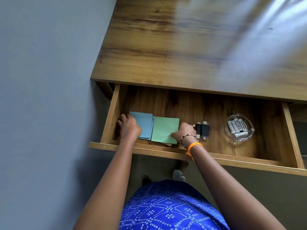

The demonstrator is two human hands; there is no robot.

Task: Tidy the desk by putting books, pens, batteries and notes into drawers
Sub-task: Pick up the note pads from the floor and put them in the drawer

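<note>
- Drawer [249,161] pulled out from under the desk [166,47]; the stretch of desk top in view carries nothing I can make out, though glare blurs the right side.
- Step in hand, by my reading: settling the notes flat in the drawer's left end.
- 2 stacks lie side by side, touching: blue notes [145,124] on the left, green notes [164,129] on the right. A brownish edge shows under the green stack's near corner.
- To do it well: square both stacks against each other, press flat, keep corners from curling, and leave them apart from the 2 black clips [201,130] just to the right.
- Left hand [128,127] sits at the blue stack's left edge, fingers curled down over it; whether it grips or only pushes, I cannot tell.
- Right hand [186,131] grasps the green stack at its near right corner, thumb on top, fingers hidden beyond.
- Both arms reach forward and down over the drawer front, wrists bent inward toward the paper.
- Batteries [236,127] already rest in a glass dish [249,128] further right in the same drawer.
</note>
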